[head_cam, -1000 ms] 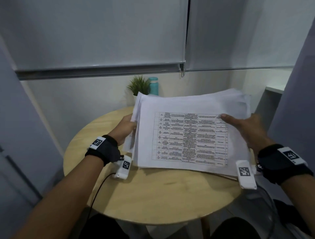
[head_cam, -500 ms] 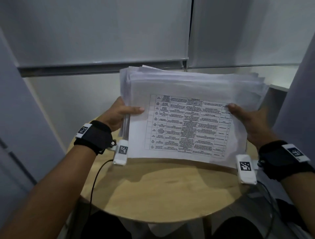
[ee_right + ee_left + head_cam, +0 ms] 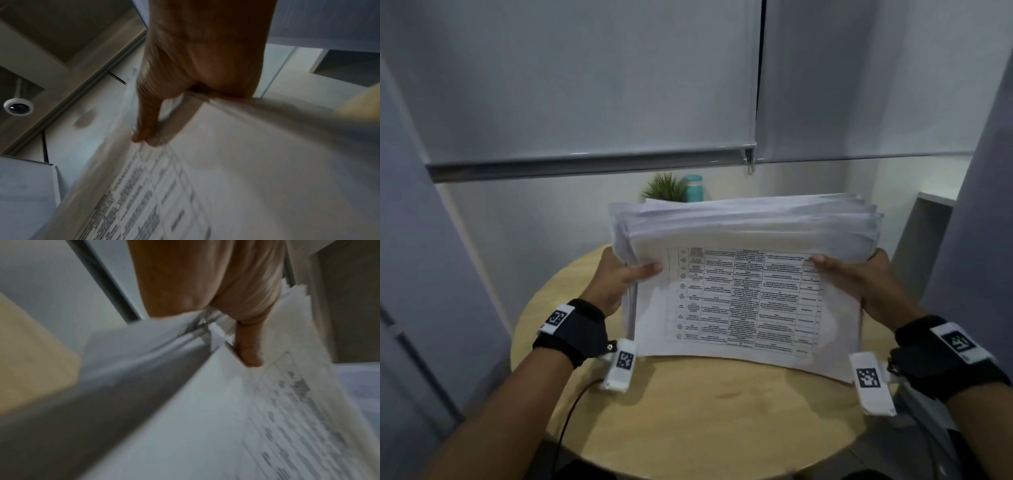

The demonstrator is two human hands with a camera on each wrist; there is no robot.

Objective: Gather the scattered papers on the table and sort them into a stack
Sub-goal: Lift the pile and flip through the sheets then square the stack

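**Head view.** Dim, cool grey-blue cast; soft diffuse light, no lamp in sight. Brightest area is the paper stack [image 3: 750, 301]. Its far edge at 12 o'clock is smeared, and the print is soft and unreadable. Soft shadow under the stack on the bench [image 3: 722, 428], toward 6 o'clock. Wide-angle bend: the blind rail [image 3: 585, 164] bows, and the walls lean at 3 and 9 o'clock.

**Left wrist view.** Heavy motion blur throughout. Bench is a tan smear at 9 o'clock; print streaked at 5 o'clock. Left grip [image 3: 205, 277] is warm-toned, its thumb the least blurred part.

**Right wrist view.** Darker. Right grip [image 3: 205, 56] is underexposed at 12 o'clock and casts a thumb shadow on the sheet at centre. Print streaked at 6 o'clock. Ceiling dome [image 3: 18, 107] at 9 o'clock is fairly sharp.
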